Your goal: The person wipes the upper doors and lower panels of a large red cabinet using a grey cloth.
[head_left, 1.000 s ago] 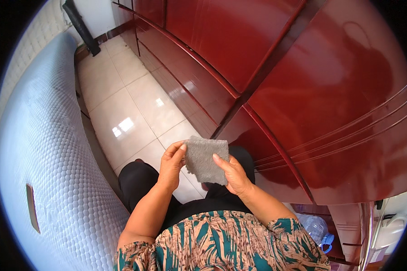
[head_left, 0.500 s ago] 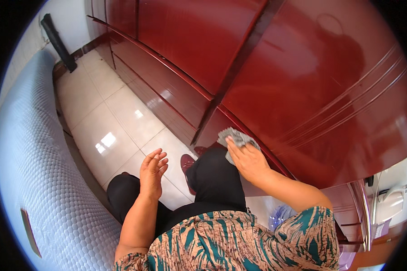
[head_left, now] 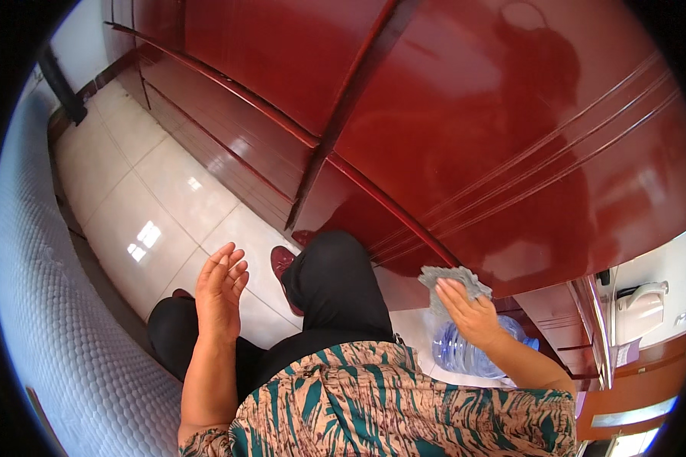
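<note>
My right hand (head_left: 474,318) holds a grey cloth (head_left: 437,283) under its fingers, at the lower edge of a glossy dark red wardrobe (head_left: 457,152). Part of the cloth sticks out past the fingertips, and the palm side is hidden. My left hand (head_left: 219,293) hovers in front of my body above the floor, fingers loosely bent and apart, with nothing in it. Just below the right hand and forearm lies a large clear blue water bottle (head_left: 461,352), partly covered by them.
A bed with a pale blue quilted cover (head_left: 61,305) runs along the left. Between bed and wardrobe stretches a shiny tiled floor (head_left: 133,202), with a black post-like object (head_left: 61,87) at its far end. A white appliance (head_left: 640,312) stands at the right.
My right hand has slid the cloth rightward and nearer to me along the wardrobe's lower edge. The view has shifted right, showing more of the bottle. My left hand stays raised and empty.
</note>
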The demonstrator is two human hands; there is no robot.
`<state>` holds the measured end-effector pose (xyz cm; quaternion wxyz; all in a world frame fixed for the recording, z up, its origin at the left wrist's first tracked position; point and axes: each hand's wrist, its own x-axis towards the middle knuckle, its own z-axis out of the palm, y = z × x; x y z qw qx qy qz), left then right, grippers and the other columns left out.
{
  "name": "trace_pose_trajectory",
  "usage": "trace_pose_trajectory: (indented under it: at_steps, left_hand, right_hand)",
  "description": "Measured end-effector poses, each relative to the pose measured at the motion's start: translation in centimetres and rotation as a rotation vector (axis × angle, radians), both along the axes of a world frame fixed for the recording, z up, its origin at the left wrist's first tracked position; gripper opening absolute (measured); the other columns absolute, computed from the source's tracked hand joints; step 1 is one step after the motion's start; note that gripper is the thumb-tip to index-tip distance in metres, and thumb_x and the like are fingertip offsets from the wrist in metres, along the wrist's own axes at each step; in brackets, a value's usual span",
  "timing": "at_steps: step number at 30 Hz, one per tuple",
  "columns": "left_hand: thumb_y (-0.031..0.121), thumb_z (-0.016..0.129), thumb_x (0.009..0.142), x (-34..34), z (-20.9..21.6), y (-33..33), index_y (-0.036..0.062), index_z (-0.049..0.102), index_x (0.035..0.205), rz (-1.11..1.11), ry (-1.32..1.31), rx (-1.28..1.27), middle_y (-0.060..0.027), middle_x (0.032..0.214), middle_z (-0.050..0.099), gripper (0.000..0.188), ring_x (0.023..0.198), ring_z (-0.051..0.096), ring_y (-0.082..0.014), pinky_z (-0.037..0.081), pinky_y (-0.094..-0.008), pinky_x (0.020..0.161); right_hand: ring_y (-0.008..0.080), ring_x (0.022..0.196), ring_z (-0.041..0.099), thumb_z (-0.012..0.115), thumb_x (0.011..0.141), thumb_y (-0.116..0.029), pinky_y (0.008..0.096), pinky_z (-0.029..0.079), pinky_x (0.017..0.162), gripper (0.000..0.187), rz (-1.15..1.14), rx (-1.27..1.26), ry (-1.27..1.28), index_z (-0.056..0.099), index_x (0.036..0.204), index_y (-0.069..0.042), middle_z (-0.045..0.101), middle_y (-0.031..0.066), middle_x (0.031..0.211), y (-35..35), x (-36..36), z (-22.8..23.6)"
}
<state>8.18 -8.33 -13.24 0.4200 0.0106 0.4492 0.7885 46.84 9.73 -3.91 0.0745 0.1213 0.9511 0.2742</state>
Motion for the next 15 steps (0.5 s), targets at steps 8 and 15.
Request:
trace_pose_trajectory:
  at_steps: [8,15]
  left_hand:
    - [0.022,0.056,0.094,-0.7,-1.7,0.2,0.0062,0.057,0.120,-0.014,0.024,-0.082,-0.0057,0.107,0.063,0.031,0.094,0.060,-0.0138,0.047,-0.0280,0.087]
    - [0.022,0.055,0.093,-0.5,-2.5,0.7,0.0062,0.056,0.121,-0.150,0.012,-0.156,-0.0062,0.111,0.063,0.032,0.099,0.060,-0.0156,0.046,-0.0291,0.089]
  right_hand:
    - [0.0173,0.133,0.042,0.052,0.074,-0.003,0.0304,0.038,0.086,0.053,0.183,-0.058,0.340,0.053,0.127,0.002,0.046,0.0086,0.142,2.9,-17.2,-2.3]
    - [0.0165,0.119,0.050,0.052,0.078,-0.007,0.0296,0.038,0.095,0.050,0.332,0.077,0.301,0.052,0.127,0.004,0.041,0.0148,0.144,5.5,-26.7,-4.1]
